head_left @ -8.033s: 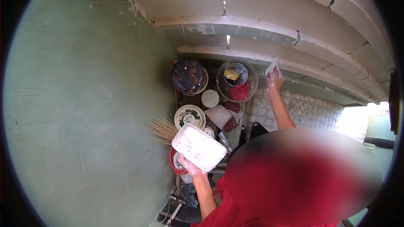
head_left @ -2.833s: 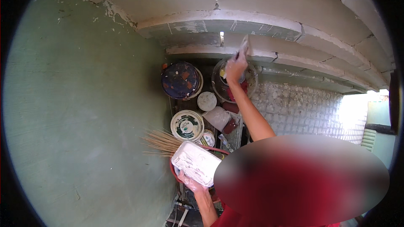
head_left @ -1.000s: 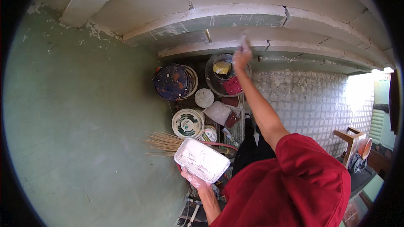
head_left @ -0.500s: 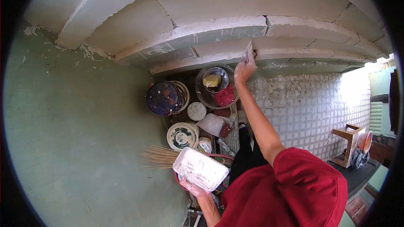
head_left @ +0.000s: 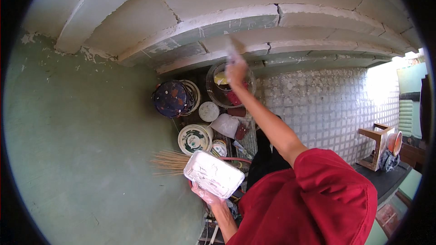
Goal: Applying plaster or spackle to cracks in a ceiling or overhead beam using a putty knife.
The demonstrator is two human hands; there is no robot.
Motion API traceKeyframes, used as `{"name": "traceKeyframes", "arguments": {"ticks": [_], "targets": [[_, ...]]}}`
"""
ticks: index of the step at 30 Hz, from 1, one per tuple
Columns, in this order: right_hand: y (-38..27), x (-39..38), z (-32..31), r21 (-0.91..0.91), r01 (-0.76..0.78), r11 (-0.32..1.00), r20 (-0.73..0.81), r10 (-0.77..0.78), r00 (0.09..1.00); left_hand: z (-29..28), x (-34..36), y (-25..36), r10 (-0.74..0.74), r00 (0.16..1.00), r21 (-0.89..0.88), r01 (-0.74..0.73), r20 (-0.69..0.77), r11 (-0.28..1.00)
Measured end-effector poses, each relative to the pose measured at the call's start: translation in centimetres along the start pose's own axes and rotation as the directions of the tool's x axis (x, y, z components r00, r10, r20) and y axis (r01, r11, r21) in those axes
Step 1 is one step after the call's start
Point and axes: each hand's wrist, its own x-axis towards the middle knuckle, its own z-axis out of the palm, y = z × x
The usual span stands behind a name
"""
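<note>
My left hand (head_left: 206,195) grips a white rectangular tray (head_left: 204,187) from below and its near side. White putty (head_left: 215,172) is smeared across the inside of the tray. Raised with the arm stretched out, my right hand (head_left: 237,70) is closed on what looks like a putty knife (head_left: 234,45), its blade pointing up and smeared by motion. Behind the blade runs a ceiling panel with white-coated, cracked ridges (head_left: 313,45); whether the blade touches it I cannot tell. White residue covers the fingers of my left hand.
A green wall (head_left: 100,140) stands at the left. Below are a dark speckled bucket (head_left: 170,99), a white lidded bucket (head_left: 195,139), a clear basin (head_left: 213,95) with a red cloth, and thin sticks (head_left: 172,162). A wooden stool (head_left: 376,145) sits at the right above the tiled floor (head_left: 313,100).
My right hand has swung left and slightly down with the putty knife, now in front of the basin. The tray stays in my left hand, shifted slightly up in the picture as the view moved.
</note>
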Motion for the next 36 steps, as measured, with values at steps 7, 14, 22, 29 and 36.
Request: {"name": "traceKeyframes", "arguments": {"ticks": [7, 14, 22, 29, 36], "targets": [[-2.6, 2.6, 0.7, -0.004, -0.02, 1.0, -0.2, 0.019, 0.98, 0.3, -0.5, -0.4, -0.036, 0.999, -0.035, 0.036, 0.026, 0.999], [-4.2, -2.4, 7.2, 0.088, 0.194, 0.977, 0.204, -0.208, 0.957, -1.3, -0.9, 0.6, 0.083, 0.994, -0.006, -0.083, -0.07, 0.996], [1.0, -4.4, -6.1, 0.65, -0.681, 0.337, 0.562, 0.391, 0.729, -0.8, -0.8, 2.0, 0.091, 0.996, -0.159, -0.09, 0.001, 0.983], [-5.3, -0.6, -21.6, 0.613, -0.79, -0.011, 0.741, 0.353, 0.571, 1.0, 1.9, 0.8, 0.054, 0.992, -0.163, -0.036, 0.113, 0.986], [-7.1, 6.0, -26.1, 0.807, -0.59, 0.033, 0.564, 0.256, 0.786, 4.9, 2.6, -0.2, -0.045, 0.966, -0.092, 0.071, 0.256, 0.993]]}}
